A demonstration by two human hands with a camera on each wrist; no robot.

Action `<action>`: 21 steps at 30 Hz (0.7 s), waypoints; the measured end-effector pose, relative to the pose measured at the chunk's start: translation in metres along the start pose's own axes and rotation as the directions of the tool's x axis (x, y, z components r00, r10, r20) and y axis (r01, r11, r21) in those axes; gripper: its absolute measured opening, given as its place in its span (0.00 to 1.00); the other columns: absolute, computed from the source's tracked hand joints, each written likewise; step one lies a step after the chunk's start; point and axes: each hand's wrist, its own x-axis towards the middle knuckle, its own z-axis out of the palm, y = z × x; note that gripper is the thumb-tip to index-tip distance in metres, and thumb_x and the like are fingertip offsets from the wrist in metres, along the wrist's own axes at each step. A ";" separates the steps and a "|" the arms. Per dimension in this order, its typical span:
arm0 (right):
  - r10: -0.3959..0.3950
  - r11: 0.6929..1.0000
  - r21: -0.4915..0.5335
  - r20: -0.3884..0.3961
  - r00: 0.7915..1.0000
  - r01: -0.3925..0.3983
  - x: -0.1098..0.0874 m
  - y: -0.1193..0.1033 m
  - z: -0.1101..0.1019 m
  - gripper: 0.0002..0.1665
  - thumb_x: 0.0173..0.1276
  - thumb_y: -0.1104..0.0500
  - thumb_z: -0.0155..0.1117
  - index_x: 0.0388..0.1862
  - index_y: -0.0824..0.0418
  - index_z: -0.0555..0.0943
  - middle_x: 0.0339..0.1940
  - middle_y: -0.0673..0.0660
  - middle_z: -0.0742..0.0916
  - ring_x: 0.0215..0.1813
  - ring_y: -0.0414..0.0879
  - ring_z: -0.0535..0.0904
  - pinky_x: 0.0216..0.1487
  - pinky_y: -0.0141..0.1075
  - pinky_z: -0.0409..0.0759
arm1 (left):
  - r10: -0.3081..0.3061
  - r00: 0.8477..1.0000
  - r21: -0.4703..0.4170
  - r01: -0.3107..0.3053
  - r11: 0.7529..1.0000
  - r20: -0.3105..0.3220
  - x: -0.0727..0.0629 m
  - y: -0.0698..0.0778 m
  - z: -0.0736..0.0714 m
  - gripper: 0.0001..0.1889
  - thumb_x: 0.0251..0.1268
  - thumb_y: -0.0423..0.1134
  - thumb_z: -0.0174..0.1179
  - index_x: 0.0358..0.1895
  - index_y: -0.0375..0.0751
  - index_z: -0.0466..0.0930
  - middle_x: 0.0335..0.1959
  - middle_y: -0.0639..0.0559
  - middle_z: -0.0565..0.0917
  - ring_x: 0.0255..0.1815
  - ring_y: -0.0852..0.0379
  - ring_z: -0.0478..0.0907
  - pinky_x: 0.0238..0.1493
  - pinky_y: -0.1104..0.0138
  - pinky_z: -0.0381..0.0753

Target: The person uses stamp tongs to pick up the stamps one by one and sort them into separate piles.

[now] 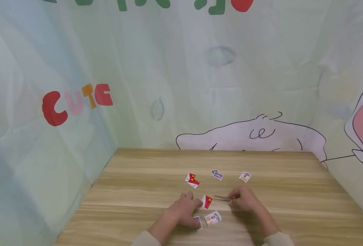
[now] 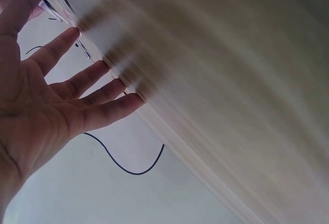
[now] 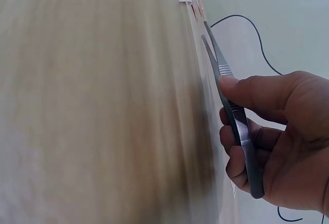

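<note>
My right hand (image 1: 246, 199) pinches metal tweezers (image 3: 240, 118) between thumb and fingers. The tips of the tweezers stand slightly apart, just right of a red and white stamp (image 1: 208, 202) on the table. Spread out with fairly straight fingers, my left hand (image 1: 184, 209) rests on the tabletop. Its index fingertip is at the left edge of that red stamp, and its thumb lies over part of a dark purple-grey stamp (image 1: 198, 222). Between the hands, nearer to me, lies a pale beige stamp (image 1: 213, 218) with a small picture.
Farther back on the wooden table (image 1: 132, 191) are two overlapping red and white stamps (image 1: 192, 181), two overlapping purple-grey stamps (image 1: 217, 175) and one beige stamp (image 1: 245, 176). A printed cloth backdrop (image 1: 169, 68) surrounds the table's back and sides.
</note>
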 end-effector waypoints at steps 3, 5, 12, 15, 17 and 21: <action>-0.001 1.000 -0.002 0.012 1.000 0.001 0.000 -0.002 0.001 0.10 0.43 0.73 0.66 0.29 0.70 0.83 0.23 0.53 0.82 0.26 0.43 0.74 0.27 0.33 0.73 | -0.003 1.000 -0.003 0.003 1.000 0.003 0.000 0.000 0.000 0.36 0.32 0.54 0.73 0.55 0.52 0.77 0.36 0.55 0.67 0.39 0.57 0.63 0.34 0.65 0.72; -0.002 1.000 0.001 0.023 1.000 0.002 0.001 -0.004 0.002 0.10 0.44 0.72 0.67 0.29 0.70 0.83 0.24 0.53 0.83 0.26 0.43 0.74 0.27 0.34 0.74 | -0.003 1.000 -0.002 0.003 1.000 0.003 0.000 0.000 0.000 0.36 0.32 0.54 0.73 0.55 0.52 0.77 0.36 0.55 0.67 0.39 0.57 0.63 0.34 0.65 0.72; 0.006 1.000 0.003 0.049 0.999 -0.006 0.002 -0.008 0.004 0.09 0.44 0.73 0.67 0.29 0.69 0.83 0.24 0.54 0.84 0.26 0.44 0.75 0.29 0.36 0.75 | 0.002 1.000 0.001 -0.002 1.000 -0.002 0.000 0.001 -0.002 0.36 0.33 0.53 0.73 0.54 0.51 0.77 0.36 0.55 0.67 0.39 0.57 0.64 0.34 0.65 0.72; 0.008 1.000 0.022 0.063 0.998 -0.009 0.002 -0.009 0.005 0.09 0.45 0.73 0.66 0.29 0.69 0.83 0.24 0.53 0.83 0.27 0.44 0.75 0.29 0.36 0.76 | 0.004 1.000 0.000 -0.004 1.000 -0.002 -0.001 0.002 -0.002 0.36 0.33 0.53 0.73 0.54 0.50 0.77 0.36 0.55 0.67 0.38 0.56 0.64 0.34 0.66 0.72; 0.011 0.999 0.034 0.069 0.998 -0.014 0.002 -0.009 0.005 0.09 0.45 0.73 0.66 0.29 0.69 0.83 0.24 0.53 0.83 0.27 0.45 0.75 0.29 0.36 0.76 | 0.005 1.000 0.002 -0.005 1.000 -0.003 -0.001 0.002 -0.002 0.36 0.33 0.53 0.73 0.54 0.50 0.77 0.36 0.55 0.67 0.38 0.56 0.63 0.34 0.66 0.71; 0.020 0.999 0.049 0.078 0.997 -0.024 0.002 -0.009 0.006 0.09 0.45 0.74 0.66 0.29 0.70 0.82 0.24 0.54 0.83 0.27 0.46 0.76 0.29 0.36 0.76 | 0.006 1.000 0.006 -0.006 1.000 -0.001 0.000 0.002 -0.001 0.35 0.33 0.53 0.73 0.54 0.50 0.77 0.36 0.55 0.67 0.38 0.56 0.63 0.33 0.66 0.71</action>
